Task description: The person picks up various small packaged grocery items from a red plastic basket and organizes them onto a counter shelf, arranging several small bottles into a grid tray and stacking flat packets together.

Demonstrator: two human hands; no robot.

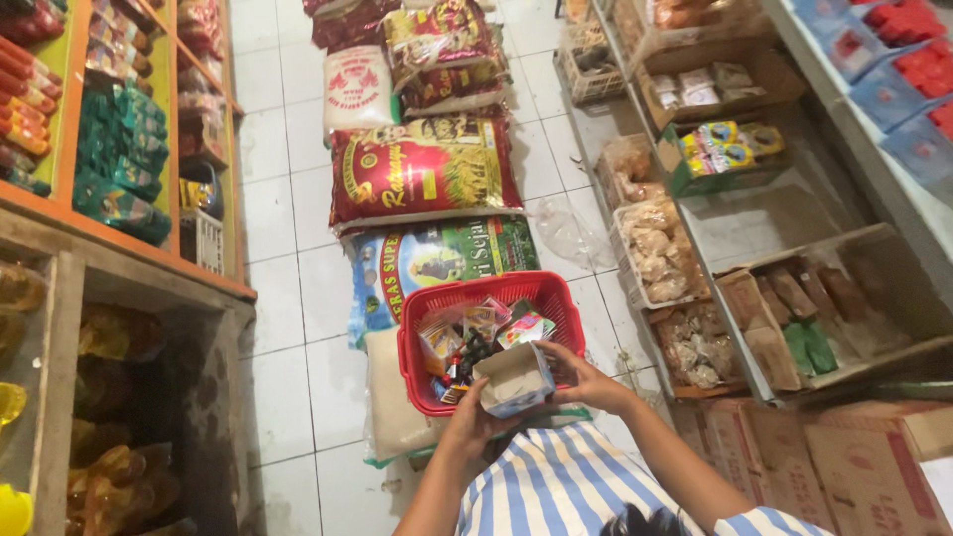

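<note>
The person bends over a red basket [491, 298] that sits on a stack of rice sacks [422, 169] in the aisle, which brings it up to working height. Both hands grasp a small open box [514, 377] at the basket's near rim. The left hand [467, 422] cups it from below and behind, fingers curled under the base. The right hand [581, 377] grips the right side, thumb towards the flap. The box tilts with its mouth facing up and away, so the inside shows; it looks empty, though the view is soft and I cannot be sure. Held this way, over the rim, anything that falls from it would land in the basket.

The basket holds a loose heap of small packets [481, 333]: sachets, a few dark little items and one bright green and red pack, piled towards the near left corner. The far half shows bare red mesh.

To the right, metal shelves [754, 228] carry open cartons, each with its own goods: clear bags of pale snacks, brown and green wrapped bars, small yellow boxes. To the left, a wooden rack [149, 263] holds rows of green and red packets above and bottles of yellow oil [109, 476] below. The floor is white tile.
</note>
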